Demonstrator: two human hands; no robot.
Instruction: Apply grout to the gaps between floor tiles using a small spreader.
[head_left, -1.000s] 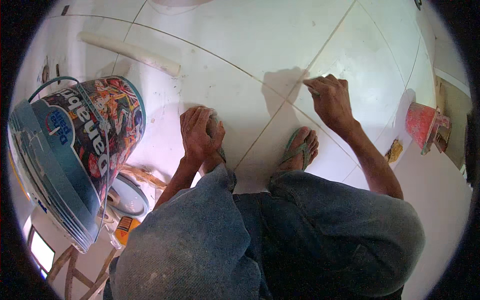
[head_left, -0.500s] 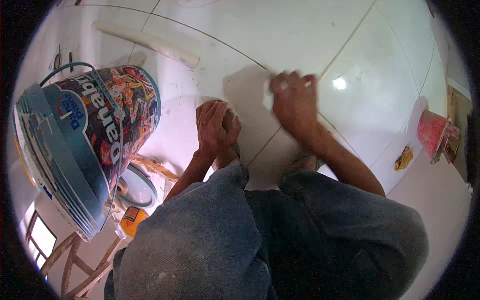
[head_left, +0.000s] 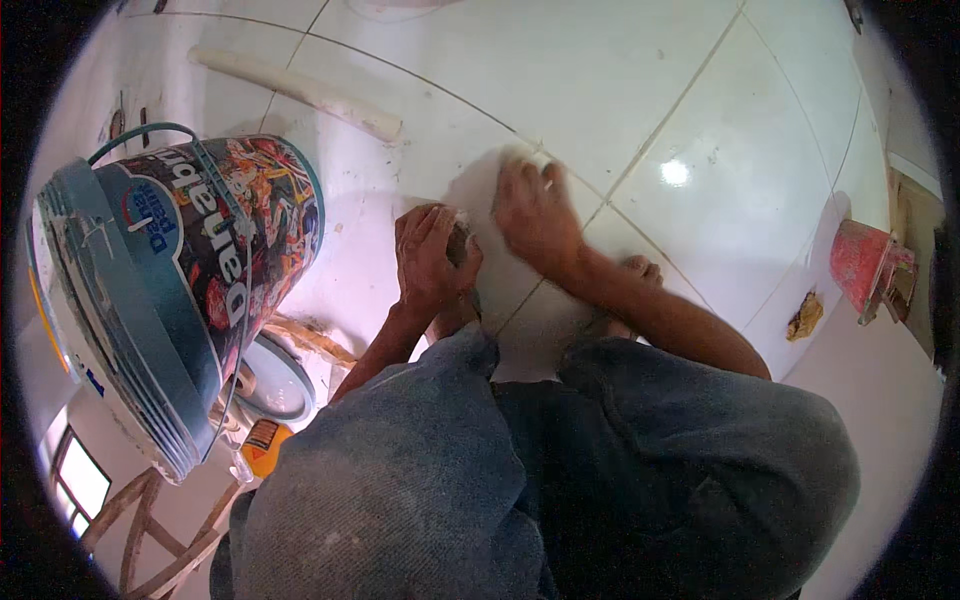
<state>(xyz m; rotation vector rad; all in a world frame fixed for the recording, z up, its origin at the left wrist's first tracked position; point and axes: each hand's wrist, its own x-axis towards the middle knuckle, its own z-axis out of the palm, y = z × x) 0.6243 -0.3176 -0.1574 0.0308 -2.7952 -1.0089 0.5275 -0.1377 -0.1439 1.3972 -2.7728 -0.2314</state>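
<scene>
My left hand (head_left: 425,255) is low over the white tiled floor (head_left: 740,250), near my left foot. Its fingers curl round a small brownish thing with a pale edge (head_left: 459,240), mostly hidden by the hand. To its right, my right hand (head_left: 537,215) presses down beside a tile joint, fingers bent together and fingertips blurred. A whitish bit shows by those fingers; what they hold, if anything, cannot be made out. My right foot (head_left: 642,268) shows behind the right forearm.
A large blue-rimmed paint bucket (head_left: 235,205) stands at left, with a round grey-blue lid (head_left: 278,380), a yellow container (head_left: 263,447) and a wood piece (head_left: 305,335) near it. A pale tube (head_left: 300,92) lies beyond. At right are a red container (head_left: 860,262) and a yellowish lump (head_left: 805,315).
My right hand has moved left, closer to my left hand, and its forearm has swung left, uncovering the toes of my right foot. The left hand has stayed nearly in place.
</scene>
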